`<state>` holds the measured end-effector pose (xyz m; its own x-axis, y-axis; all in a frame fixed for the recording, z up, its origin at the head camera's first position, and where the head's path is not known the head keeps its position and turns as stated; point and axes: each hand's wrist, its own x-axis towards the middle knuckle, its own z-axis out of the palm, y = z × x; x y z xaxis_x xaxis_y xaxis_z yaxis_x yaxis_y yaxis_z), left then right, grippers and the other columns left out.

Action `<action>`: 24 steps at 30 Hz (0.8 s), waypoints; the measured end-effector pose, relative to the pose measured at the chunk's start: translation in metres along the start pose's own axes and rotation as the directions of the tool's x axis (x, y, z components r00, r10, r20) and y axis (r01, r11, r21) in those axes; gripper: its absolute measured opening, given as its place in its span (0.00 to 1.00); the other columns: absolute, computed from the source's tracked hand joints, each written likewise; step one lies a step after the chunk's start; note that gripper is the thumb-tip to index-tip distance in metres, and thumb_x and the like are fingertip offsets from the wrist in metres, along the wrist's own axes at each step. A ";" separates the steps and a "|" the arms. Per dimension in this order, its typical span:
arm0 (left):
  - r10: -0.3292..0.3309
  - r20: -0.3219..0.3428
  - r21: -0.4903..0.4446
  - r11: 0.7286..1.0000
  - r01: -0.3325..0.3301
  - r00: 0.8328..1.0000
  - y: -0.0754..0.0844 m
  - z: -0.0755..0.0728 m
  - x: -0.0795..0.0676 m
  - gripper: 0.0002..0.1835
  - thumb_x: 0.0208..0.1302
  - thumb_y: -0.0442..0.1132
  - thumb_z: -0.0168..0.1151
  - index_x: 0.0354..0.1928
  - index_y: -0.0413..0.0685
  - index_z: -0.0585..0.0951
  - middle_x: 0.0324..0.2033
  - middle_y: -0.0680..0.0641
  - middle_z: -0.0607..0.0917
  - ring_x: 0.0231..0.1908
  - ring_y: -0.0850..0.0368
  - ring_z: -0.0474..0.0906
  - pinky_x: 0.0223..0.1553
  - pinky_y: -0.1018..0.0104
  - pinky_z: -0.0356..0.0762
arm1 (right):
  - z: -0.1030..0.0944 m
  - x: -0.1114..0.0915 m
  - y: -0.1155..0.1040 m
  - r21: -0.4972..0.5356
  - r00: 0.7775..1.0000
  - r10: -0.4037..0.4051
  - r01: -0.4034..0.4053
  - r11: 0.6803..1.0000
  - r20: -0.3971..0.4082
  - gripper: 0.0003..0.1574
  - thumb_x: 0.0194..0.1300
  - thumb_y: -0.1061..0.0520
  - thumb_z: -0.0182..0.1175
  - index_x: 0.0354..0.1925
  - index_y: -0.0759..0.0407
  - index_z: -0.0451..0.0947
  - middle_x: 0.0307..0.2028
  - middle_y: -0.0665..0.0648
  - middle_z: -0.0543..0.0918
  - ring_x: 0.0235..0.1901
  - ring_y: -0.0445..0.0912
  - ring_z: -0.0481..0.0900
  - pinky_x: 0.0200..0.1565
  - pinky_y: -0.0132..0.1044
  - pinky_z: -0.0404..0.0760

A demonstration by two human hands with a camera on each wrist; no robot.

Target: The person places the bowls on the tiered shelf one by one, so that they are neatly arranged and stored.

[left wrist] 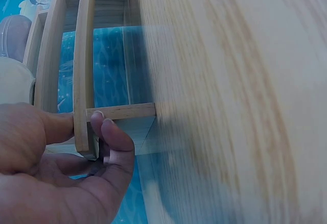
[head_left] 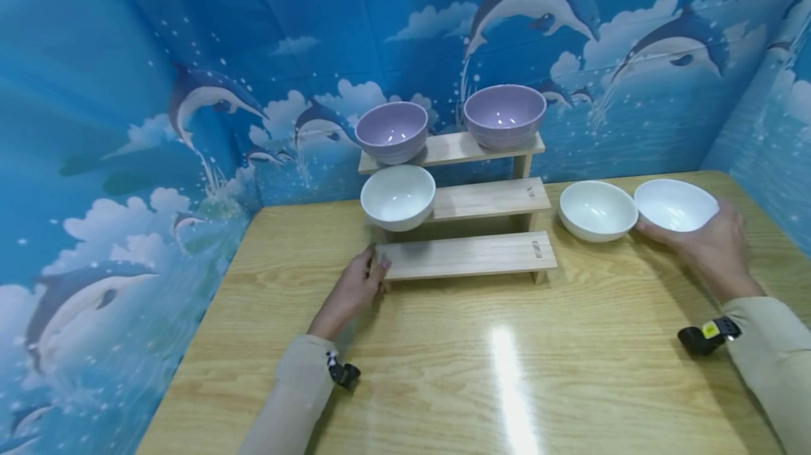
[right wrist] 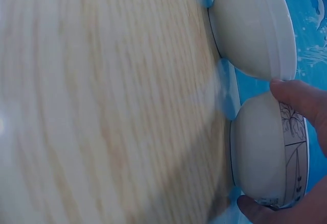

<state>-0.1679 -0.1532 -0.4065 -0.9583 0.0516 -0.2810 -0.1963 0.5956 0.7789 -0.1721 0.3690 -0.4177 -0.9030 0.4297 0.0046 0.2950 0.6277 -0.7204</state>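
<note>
My left hand (head_left: 353, 287) pinches the left end of the lowest step of a wooden three-step rack (head_left: 469, 256), thumb on top and fingers curled beneath in the left wrist view. On the right, my right hand (head_left: 716, 247) grips a white bowl (head_left: 674, 203) by its sides, thumb at the left and fingers at the right. That bowl carries a dark line pattern on its outer band (right wrist: 295, 152). Just left of it stands a plain white bowl (head_left: 598, 210), the thumb tip right at its rim. Another white bowl (head_left: 398, 198) sits on the rack's middle step, at its left end.
Two purple bowls (head_left: 392, 132) (head_left: 505, 115) sit on the top step, one left and one right. The rack stands at the back of a wood-grain table (head_left: 431, 370). A blue dolphin-print curtain (head_left: 355, 32) hangs behind and along both sides.
</note>
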 end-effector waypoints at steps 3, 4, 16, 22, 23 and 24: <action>0.001 0.000 -0.001 1.000 -0.001 1.000 0.000 0.000 0.000 0.37 0.82 0.51 0.45 0.81 0.45 0.46 0.32 0.43 0.80 0.31 0.52 0.77 0.32 0.60 0.77 | 0.000 -0.001 0.000 0.019 1.000 -0.002 0.002 1.000 -0.001 0.77 0.57 0.36 0.72 0.77 0.75 0.34 0.70 0.84 0.49 0.67 0.78 0.53 0.62 0.74 0.59; 0.003 0.001 -0.002 1.000 -0.003 1.000 0.000 0.000 0.000 0.37 0.82 0.51 0.45 0.81 0.45 0.46 0.32 0.43 0.80 0.31 0.52 0.77 0.32 0.60 0.77 | 0.000 -0.002 0.000 0.025 1.000 -0.004 0.004 1.000 -0.002 0.77 0.58 0.36 0.72 0.77 0.74 0.34 0.70 0.84 0.49 0.67 0.78 0.52 0.62 0.74 0.59; -0.006 0.000 0.000 1.000 0.006 1.000 0.000 0.000 0.001 0.36 0.82 0.51 0.45 0.81 0.45 0.46 0.32 0.43 0.81 0.31 0.52 0.77 0.32 0.60 0.77 | 0.001 -0.004 0.000 0.082 0.999 -0.007 0.010 0.997 -0.035 0.76 0.56 0.38 0.74 0.77 0.74 0.37 0.71 0.81 0.50 0.66 0.74 0.55 0.63 0.71 0.61; 0.001 0.001 0.000 1.000 -0.001 1.000 0.000 0.000 0.001 0.36 0.82 0.51 0.45 0.81 0.45 0.46 0.31 0.43 0.81 0.31 0.52 0.77 0.34 0.59 0.78 | -0.004 -0.006 -0.002 0.121 0.998 -0.012 0.019 0.993 -0.059 0.75 0.57 0.42 0.74 0.78 0.70 0.36 0.73 0.78 0.49 0.68 0.73 0.54 0.66 0.69 0.60; 0.003 0.002 -0.003 1.000 -0.003 1.000 0.000 0.000 0.000 0.36 0.82 0.51 0.45 0.81 0.45 0.46 0.31 0.43 0.81 0.31 0.52 0.77 0.34 0.59 0.78 | -0.005 -0.006 -0.003 0.130 0.998 -0.010 0.018 0.991 -0.059 0.74 0.58 0.42 0.74 0.78 0.69 0.35 0.74 0.77 0.48 0.69 0.73 0.53 0.66 0.69 0.59; 0.006 0.002 -0.005 1.000 -0.006 1.000 0.000 0.000 0.000 0.36 0.82 0.51 0.45 0.81 0.45 0.46 0.31 0.43 0.81 0.31 0.52 0.77 0.34 0.59 0.78 | -0.006 -0.007 -0.003 0.135 0.998 -0.009 0.018 0.991 -0.064 0.74 0.58 0.43 0.74 0.79 0.68 0.35 0.74 0.76 0.47 0.69 0.73 0.53 0.67 0.68 0.59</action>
<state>-0.1681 -0.1532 -0.4066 -0.9591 0.0569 -0.2774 -0.1916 0.5910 0.7836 -0.1649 0.3678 -0.4112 -0.8840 0.4642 0.0555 0.2340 0.5421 -0.8071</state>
